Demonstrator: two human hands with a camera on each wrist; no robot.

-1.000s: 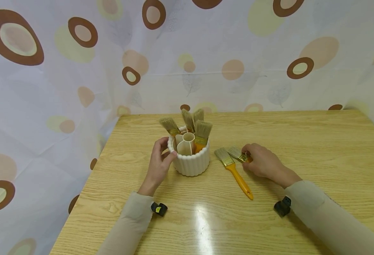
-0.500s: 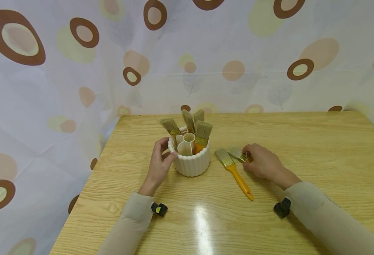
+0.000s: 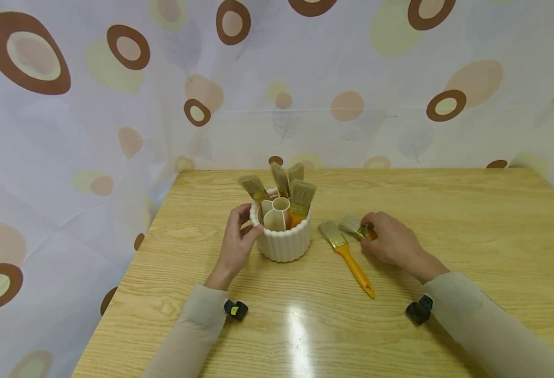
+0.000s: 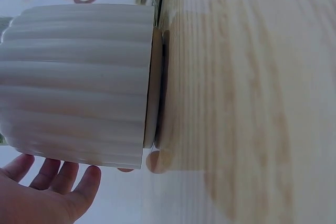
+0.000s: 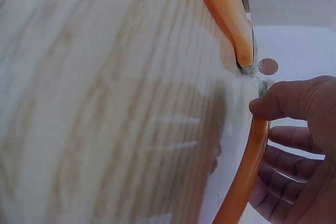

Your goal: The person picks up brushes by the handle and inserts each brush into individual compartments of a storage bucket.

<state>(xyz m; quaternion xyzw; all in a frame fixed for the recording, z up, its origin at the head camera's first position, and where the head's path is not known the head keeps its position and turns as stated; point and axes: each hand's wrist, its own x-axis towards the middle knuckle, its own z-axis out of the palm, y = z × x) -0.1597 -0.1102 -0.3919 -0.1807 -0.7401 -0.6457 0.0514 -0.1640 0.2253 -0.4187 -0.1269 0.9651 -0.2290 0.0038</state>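
A white ribbed brush holder [image 3: 284,248] with inner dividers stands upright on the table, several paintbrushes [image 3: 302,195] in it with bristles up. My left hand [image 3: 235,241] holds it by its left side, thumb at the near rim; the left wrist view shows fingertips [image 4: 89,177] against the ribbed wall. To the right, my right hand [image 3: 392,241] pinches a paintbrush [image 3: 351,224] near its metal band, bristles pointing left. That brush's orange handle [image 5: 244,174] shows under the thumb in the right wrist view. Beside it lies a loose paintbrush [image 3: 350,260], its handle toward me.
The wood-grain table [image 3: 485,226] extends to both sides and toward me. A patterned curtain [image 3: 277,79] hangs along its back and left edges. Each sleeve carries a small black camera [image 3: 418,310] at the wrist.
The bristles of the brush in my right hand have shifted slightly away from the loose brush. My left hand and the holder keep their places; the head view has moved a little.
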